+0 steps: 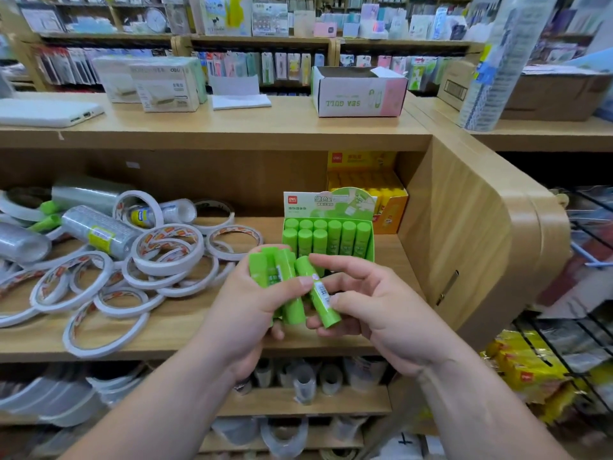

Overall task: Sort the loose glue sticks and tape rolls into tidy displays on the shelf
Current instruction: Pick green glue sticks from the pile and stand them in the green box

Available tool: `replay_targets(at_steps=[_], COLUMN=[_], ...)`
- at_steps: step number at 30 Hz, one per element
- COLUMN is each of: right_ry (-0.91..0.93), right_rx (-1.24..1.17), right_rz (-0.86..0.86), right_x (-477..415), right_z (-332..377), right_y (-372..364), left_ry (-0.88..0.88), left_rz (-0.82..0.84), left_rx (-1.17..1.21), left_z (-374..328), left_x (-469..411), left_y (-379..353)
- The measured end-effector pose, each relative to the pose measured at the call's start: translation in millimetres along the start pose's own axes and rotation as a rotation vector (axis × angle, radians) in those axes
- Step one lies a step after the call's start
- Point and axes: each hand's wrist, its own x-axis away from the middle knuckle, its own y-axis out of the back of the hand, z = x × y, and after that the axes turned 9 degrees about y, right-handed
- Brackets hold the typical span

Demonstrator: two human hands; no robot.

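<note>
My left hand (245, 307) grips a bundle of green glue sticks (273, 272) in front of the shelf. My right hand (371, 307) pinches one green glue stick (323, 302) beside that bundle. Just behind stands a green display box (369, 242) with several green glue sticks upright in it. A heap of loose white tape rolls (132, 277) and clear tape packs (99, 229) covers the left of the wooden shelf (185, 323). A few loose green glue sticks (49, 215) lie among the tape at the far left.
A yellow glue stick display box (381, 197) stands at the back right of the shelf. The shelf's wooden side wall (464, 247) closes the right end. Boxes stand on the top board (232, 124). More tape rolls sit on the lower shelves (298, 400).
</note>
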Motion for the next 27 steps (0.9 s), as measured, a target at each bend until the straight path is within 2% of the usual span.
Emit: replay_targets(at_steps=[6, 12, 21, 27], right_ry=[0.092, 0.114, 0.340, 0.394], right_rx=[0.162, 0.183, 0.518, 0.637], right_rz=[-0.075, -0.095, -0.352, -0.337], right_x=[-3, -4, -26, -42], right_z=[-2, 4, 13, 6], right_y=[-4, 7, 35, 36], left_ry=[-0.011, 0.009, 0.063, 0.070], left_rz=[-0.008, 0.015, -0.004, -0.006], left_rx=[0.007, 0.013, 0.094, 0.079], left_z=[-2, -6, 3, 4], left_x=[0, 1, -9, -11], left_y=[-3, 2, 24, 23])
